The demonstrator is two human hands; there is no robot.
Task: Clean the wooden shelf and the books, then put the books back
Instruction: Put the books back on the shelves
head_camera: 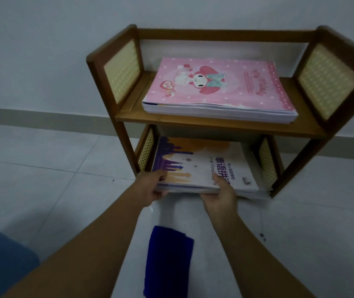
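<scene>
Tiled floor against wall. Shelf: pink books on upper board. Left hand, right hand both grip front edge of lower books. Risk: loose stack fans, bottom copies slip out. Cloth on floor between arms.

we see the dark blue folded cloth cut off below; the brown wooden rattan-panelled shelf blurs at right.

Wooden shelf on floor, pink books on upper board, purple-orange books on lower
</scene>
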